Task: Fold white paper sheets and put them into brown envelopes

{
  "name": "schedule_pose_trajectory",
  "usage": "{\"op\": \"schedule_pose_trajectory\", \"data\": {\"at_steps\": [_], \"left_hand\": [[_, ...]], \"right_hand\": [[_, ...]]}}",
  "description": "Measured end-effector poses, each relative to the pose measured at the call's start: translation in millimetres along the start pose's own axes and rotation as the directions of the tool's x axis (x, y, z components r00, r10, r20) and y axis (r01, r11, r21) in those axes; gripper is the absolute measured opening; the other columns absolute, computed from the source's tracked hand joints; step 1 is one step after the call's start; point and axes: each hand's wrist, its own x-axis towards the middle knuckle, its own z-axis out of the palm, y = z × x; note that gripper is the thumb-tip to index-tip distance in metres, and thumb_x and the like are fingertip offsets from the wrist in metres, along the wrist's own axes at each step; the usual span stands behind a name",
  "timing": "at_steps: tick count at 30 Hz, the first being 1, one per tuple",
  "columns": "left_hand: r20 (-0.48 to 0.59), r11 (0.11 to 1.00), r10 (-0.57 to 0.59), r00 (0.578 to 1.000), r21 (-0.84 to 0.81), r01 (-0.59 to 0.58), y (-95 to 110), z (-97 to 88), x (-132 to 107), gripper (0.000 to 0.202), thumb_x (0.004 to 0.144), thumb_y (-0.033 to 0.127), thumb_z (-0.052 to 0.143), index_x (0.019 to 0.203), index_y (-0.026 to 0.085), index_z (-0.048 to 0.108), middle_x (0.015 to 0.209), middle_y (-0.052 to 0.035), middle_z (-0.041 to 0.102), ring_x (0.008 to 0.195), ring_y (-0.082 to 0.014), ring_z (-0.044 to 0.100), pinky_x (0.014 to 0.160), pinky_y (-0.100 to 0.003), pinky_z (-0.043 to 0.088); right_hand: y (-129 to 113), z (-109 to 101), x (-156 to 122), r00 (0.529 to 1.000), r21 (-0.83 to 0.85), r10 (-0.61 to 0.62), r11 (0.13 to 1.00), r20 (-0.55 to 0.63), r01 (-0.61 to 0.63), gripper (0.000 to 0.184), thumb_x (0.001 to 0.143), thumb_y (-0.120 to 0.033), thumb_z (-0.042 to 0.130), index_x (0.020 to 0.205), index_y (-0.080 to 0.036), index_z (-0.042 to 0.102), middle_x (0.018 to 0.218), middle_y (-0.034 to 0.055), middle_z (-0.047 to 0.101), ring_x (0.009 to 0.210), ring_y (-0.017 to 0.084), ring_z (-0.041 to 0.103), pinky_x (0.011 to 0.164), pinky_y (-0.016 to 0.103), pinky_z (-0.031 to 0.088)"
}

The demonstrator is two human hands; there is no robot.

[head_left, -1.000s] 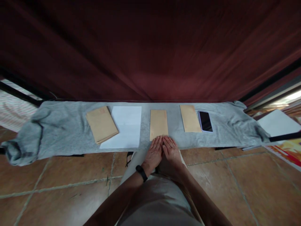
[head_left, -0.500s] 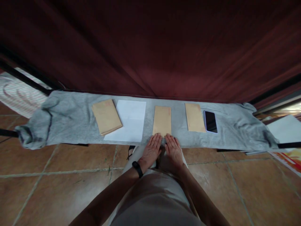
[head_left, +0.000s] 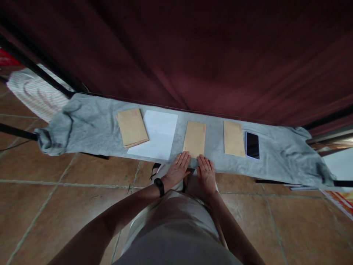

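Note:
My left hand point(head_left: 177, 169) and my right hand point(head_left: 206, 173) lie flat and open, side by side, at the near edge of a narrow surface covered by a grey cloth point(head_left: 91, 127). Their fingertips rest at the bottom edge of a brown envelope point(head_left: 195, 138) lying lengthwise in the middle. A black band circles my left wrist. Left of the envelope lies a white sheet of paper point(head_left: 156, 135), and beside that a stack of brown envelopes point(head_left: 132, 127). To the right lie another brown envelope point(head_left: 234, 138) and a dark phone point(head_left: 252, 145).
A dark red curtain point(head_left: 193, 55) hangs right behind the surface. Brown floor tiles point(head_left: 55, 206) spread below. Striped fabric point(head_left: 35, 94) lies at the far left, and white and coloured sheets point(head_left: 340, 176) at the far right.
The view has swung, so the surface now slants down to the right. My hands have drawn slightly apart and stay flat at the envelope's near edge.

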Motion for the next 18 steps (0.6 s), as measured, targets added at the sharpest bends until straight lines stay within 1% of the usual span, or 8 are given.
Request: {"op": "schedule_pose_trajectory", "data": {"at_steps": [2, 7, 11, 18], "left_hand": [[0.000, 1.000, 0.015, 1.000, -0.007, -0.015, 2.2, -0.4, 3.9, 0.084, 0.095, 0.041, 0.056, 0.161, 0.006, 0.016, 0.167, -0.0196, 0.021, 0.156, -0.0283, 0.015, 0.128, -0.048, 0.017], [0.017, 0.996, 0.087, 0.996, -0.019, -0.087, 7.2, -3.0, 12.8, 0.081, 0.094, 0.035, 0.056, 0.161, 0.011, 0.018, 0.168, -0.0122, 0.021, 0.157, -0.0277, 0.012, 0.128, -0.048, 0.016], [0.020, 0.994, 0.107, 0.994, -0.025, -0.106, 8.4, -4.5, 15.8, 0.078, 0.093, 0.030, 0.054, 0.161, 0.013, 0.020, 0.168, -0.0118, 0.021, 0.157, -0.0270, 0.014, 0.128, -0.048, 0.016], [0.067, 0.996, 0.093, 0.993, -0.016, -0.093, 9.1, -5.0, 16.2, 0.076, 0.093, 0.026, 0.050, 0.161, 0.013, 0.019, 0.169, -0.0108, 0.019, 0.157, -0.0264, 0.013, 0.128, -0.048, 0.016]], "right_hand": [[-0.5, -0.3, 0.0, 1.000, 0.006, 0.001, 1.000, -0.002, -0.001, 0.051, 0.105, -0.022, 0.036, 0.155, -0.017, 0.039, 0.155, 0.0134, 0.048, 0.145, 0.025, 0.042, 0.120, 0.051, 0.030], [-1.5, -2.9, 1.3, 1.000, 0.000, -0.002, 1.000, 0.026, 0.002, 0.049, 0.104, -0.020, 0.034, 0.153, -0.015, 0.041, 0.154, 0.0136, 0.050, 0.145, 0.024, 0.042, 0.121, 0.050, 0.028], [-2.9, -5.8, 6.0, 1.000, 0.005, 0.008, 1.000, 0.028, -0.008, 0.048, 0.103, -0.020, 0.035, 0.150, -0.015, 0.046, 0.150, 0.0137, 0.054, 0.141, 0.025, 0.046, 0.120, 0.050, 0.029], [-0.8, -10.5, 12.0, 0.998, 0.064, 0.059, 0.996, 0.013, -0.060, 0.045, 0.101, -0.020, 0.035, 0.143, -0.018, 0.053, 0.143, 0.0121, 0.059, 0.130, 0.026, 0.053, 0.113, 0.047, 0.036]]}}
